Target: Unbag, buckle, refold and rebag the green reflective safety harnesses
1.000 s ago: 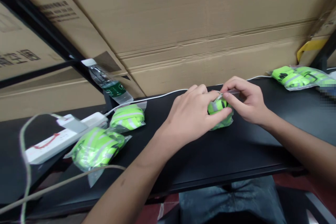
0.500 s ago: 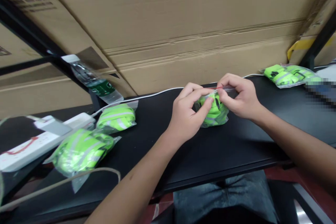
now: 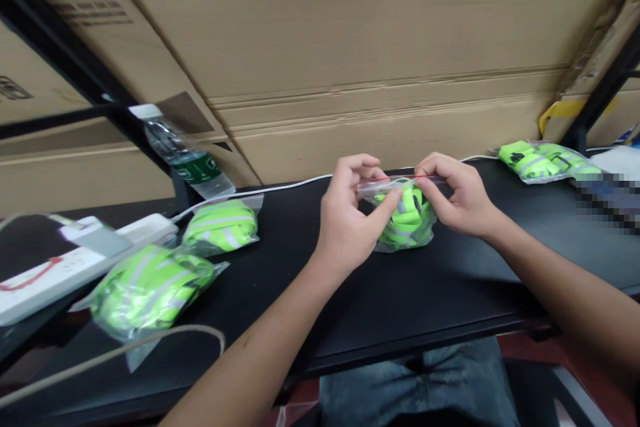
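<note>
A clear zip bag [image 3: 411, 230] with a red strip along its mouth stands in front of me on the black table. Inside it is a bundle of neon green strap with grey reflective stripes. My right hand [image 3: 457, 190] pinches the bag's mouth at its right end between thumb and fingers. At the left side, my left hand [image 3: 353, 213] has its thumb pressed on the front of the bag and its fingers curled behind the mouth. Those left fingertips are partly hidden by the plastic.
Bagged green bundles lie at left, one by the bottle [image 3: 193, 163] and a larger bag [image 3: 150, 290] by a white power strip [image 3: 30, 287]. Another bagged pair [image 3: 545, 160] sits at back right near a blurred-out object. Cardboard [image 3: 350, 27] walls the back; a cable loops front left.
My left fingers have loosened from the bag's mouth and drawn left, showing more of the red strip. The right hand keeps its pinch. The view has shifted slightly.
</note>
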Demonstrator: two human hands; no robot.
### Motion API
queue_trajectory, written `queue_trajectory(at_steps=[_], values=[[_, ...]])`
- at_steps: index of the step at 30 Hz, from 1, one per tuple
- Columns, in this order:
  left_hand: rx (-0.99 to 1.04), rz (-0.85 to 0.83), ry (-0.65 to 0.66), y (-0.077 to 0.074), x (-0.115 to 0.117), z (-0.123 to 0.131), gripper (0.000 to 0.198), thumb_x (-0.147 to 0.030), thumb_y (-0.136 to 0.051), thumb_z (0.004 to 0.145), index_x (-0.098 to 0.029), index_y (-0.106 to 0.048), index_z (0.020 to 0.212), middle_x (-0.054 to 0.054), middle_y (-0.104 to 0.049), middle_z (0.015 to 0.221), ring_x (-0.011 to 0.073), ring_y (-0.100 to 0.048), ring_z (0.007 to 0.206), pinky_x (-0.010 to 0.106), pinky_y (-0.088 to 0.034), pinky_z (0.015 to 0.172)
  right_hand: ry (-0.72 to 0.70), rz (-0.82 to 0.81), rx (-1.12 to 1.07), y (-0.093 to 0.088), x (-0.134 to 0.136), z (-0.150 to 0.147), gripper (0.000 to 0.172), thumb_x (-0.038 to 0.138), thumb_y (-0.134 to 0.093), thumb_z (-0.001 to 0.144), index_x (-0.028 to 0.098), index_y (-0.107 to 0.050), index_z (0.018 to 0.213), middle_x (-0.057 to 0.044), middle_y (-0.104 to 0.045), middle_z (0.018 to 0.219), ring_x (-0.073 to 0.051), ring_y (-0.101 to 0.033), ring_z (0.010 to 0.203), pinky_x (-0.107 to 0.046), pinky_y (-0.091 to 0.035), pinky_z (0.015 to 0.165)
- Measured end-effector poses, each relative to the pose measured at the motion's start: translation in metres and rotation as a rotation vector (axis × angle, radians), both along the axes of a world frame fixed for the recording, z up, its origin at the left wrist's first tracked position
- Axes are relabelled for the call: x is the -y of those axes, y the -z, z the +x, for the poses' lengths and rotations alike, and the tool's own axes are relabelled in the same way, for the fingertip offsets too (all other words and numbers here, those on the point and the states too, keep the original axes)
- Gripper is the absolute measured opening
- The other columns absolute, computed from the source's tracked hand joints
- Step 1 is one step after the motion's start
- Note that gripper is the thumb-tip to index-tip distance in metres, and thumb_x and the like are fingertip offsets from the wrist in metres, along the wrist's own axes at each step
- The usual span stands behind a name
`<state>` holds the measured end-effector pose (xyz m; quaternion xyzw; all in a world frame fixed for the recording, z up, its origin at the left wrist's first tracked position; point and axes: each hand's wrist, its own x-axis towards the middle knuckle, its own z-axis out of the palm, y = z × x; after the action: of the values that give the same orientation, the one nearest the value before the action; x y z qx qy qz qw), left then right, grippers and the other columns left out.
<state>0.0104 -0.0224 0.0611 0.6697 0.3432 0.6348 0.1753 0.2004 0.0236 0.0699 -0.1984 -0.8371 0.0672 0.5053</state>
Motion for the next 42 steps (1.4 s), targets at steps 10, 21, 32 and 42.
queue_trajectory(at_steps=[10, 21, 32, 42], values=[[0.312, -0.321, 0.315, 0.016, -0.017, -0.011, 0.021, -0.036, -0.081, 0.075, -0.020, -0.074, 0.087, 0.006, -0.078, 0.094, 0.0204, -0.072, 0.088, 0.036, -0.057, 0.084, 0.019, -0.015, -0.062, 0.002, 0.001, 0.002, 0.006, 0.017, -0.058, 0.093, 0.021, -0.059, 0.088, -0.003, -0.064, 0.083, -0.015, -0.059, 0.075, -0.031, -0.048, 0.068], [0.285, -0.052, 0.068, 0.015, -0.019, -0.016, 0.013, -0.029, -0.077, 0.077, -0.019, -0.069, 0.076, 0.001, -0.071, 0.077, 0.0147, -0.066, 0.072, 0.030, -0.054, 0.070, 0.063, -0.033, -0.132, 0.007, -0.003, 0.003, 0.006, 0.018, -0.060, 0.092, 0.020, -0.061, 0.086, -0.002, -0.063, 0.081, -0.014, -0.058, 0.071, -0.028, -0.044, 0.061], [0.190, 0.013, 0.029, 0.014, -0.014, -0.013, 0.012, -0.028, -0.069, 0.086, -0.018, -0.066, 0.083, 0.002, -0.066, 0.082, 0.0142, -0.063, 0.078, 0.027, -0.052, 0.073, 0.066, 0.021, -0.100, 0.008, 0.001, 0.001, 0.007, 0.015, -0.058, 0.093, 0.020, -0.059, 0.088, -0.003, -0.063, 0.082, -0.015, -0.059, 0.073, -0.031, -0.046, 0.067], [0.228, -0.011, 0.057, 0.014, -0.008, -0.001, 0.010, -0.023, -0.069, 0.085, -0.018, -0.067, 0.077, 0.001, -0.065, 0.078, 0.0129, -0.060, 0.076, 0.024, -0.048, 0.072, 0.027, 0.018, -0.110, 0.009, 0.004, -0.002, 0.008, 0.012, -0.058, 0.092, 0.020, -0.059, 0.089, -0.003, -0.062, 0.084, -0.014, -0.059, 0.075, -0.029, -0.046, 0.067]])
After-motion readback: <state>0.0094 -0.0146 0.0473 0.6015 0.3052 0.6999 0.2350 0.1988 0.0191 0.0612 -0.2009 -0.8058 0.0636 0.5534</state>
